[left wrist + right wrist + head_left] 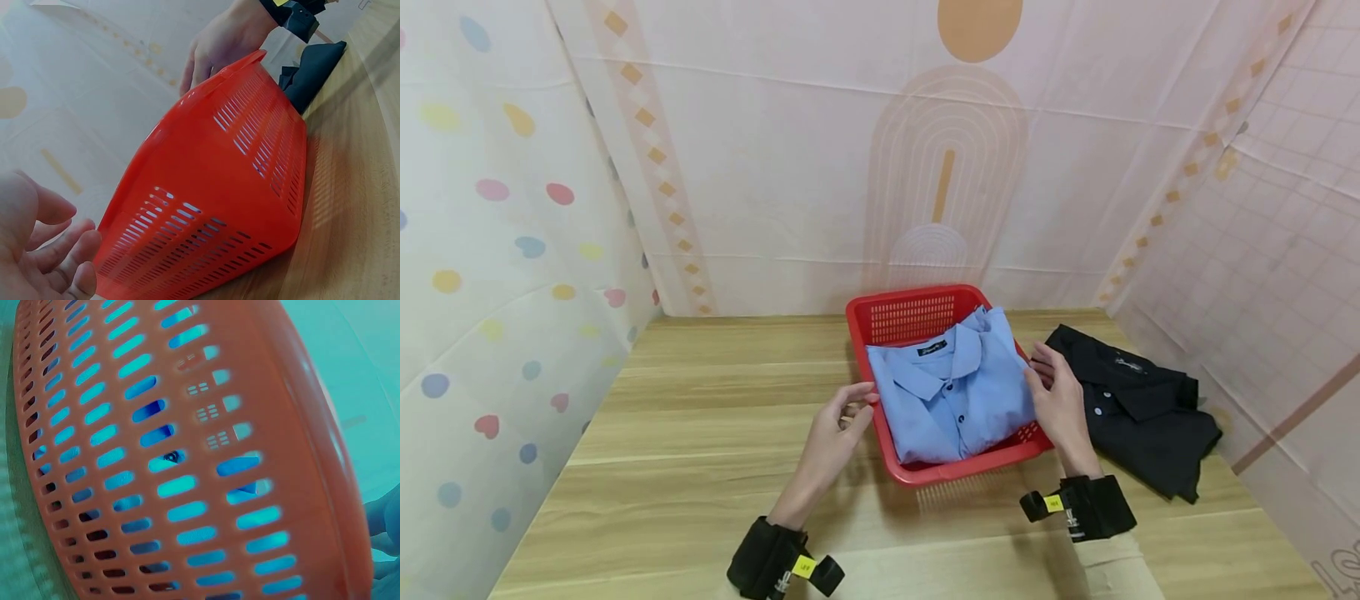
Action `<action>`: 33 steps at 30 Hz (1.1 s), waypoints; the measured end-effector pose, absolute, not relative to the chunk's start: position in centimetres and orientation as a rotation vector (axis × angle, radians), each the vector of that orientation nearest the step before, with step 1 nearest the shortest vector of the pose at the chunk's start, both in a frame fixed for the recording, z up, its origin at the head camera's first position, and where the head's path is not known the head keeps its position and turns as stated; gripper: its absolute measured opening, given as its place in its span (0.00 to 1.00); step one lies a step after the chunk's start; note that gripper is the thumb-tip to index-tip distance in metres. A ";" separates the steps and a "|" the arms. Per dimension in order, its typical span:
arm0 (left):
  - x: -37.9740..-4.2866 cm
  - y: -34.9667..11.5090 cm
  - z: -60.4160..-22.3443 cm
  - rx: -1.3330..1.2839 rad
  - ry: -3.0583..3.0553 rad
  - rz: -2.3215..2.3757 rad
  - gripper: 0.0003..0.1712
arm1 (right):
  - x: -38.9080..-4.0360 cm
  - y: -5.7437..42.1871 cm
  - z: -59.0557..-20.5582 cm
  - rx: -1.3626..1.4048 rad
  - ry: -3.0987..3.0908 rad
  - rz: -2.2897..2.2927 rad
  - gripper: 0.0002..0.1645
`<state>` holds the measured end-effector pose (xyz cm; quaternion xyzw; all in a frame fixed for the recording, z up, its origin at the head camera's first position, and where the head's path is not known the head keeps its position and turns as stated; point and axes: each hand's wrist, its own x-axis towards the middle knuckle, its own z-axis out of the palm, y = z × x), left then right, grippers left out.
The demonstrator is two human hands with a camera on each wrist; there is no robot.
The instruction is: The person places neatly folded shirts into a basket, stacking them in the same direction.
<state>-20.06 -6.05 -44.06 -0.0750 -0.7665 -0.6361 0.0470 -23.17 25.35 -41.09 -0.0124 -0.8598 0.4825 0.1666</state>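
A folded light-blue collared shirt [925, 417] lies in a red plastic basket [932, 477], its collar towards the back and its right side up over the rim. My left hand [838, 421] is at the basket's left rim, fingers loosely bent; in the left wrist view they hold nothing. At the right rim, by the shirt's edge, is my right hand [1062, 404], its fingers relaxed and slightly bent. Only a little of that hand [384, 531] shows in the right wrist view, where the slotted basket wall [300, 487] fills most of the frame.
A folded black collared shirt [1150, 433] lies on the wooden table [715, 425], right of the basket and close to my right hand. Printed cloth [775, 167] hangs behind the table, with more along both sides. A black camera band [1097, 508] is round each wrist.
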 end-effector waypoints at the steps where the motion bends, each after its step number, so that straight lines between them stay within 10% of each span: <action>1: -20.0 -6.1 -44.1 -0.227 -2.336 -1.948 0.20 | -23.1 25.5 -41.1 -0.036 -2.437 1.379 0.29; 33: -17.3 -8.6 -44.3 -0.206 -2.333 -1.883 0.13 | -19.4 27.2 -44.3 0.117 -2.053 1.193 0.16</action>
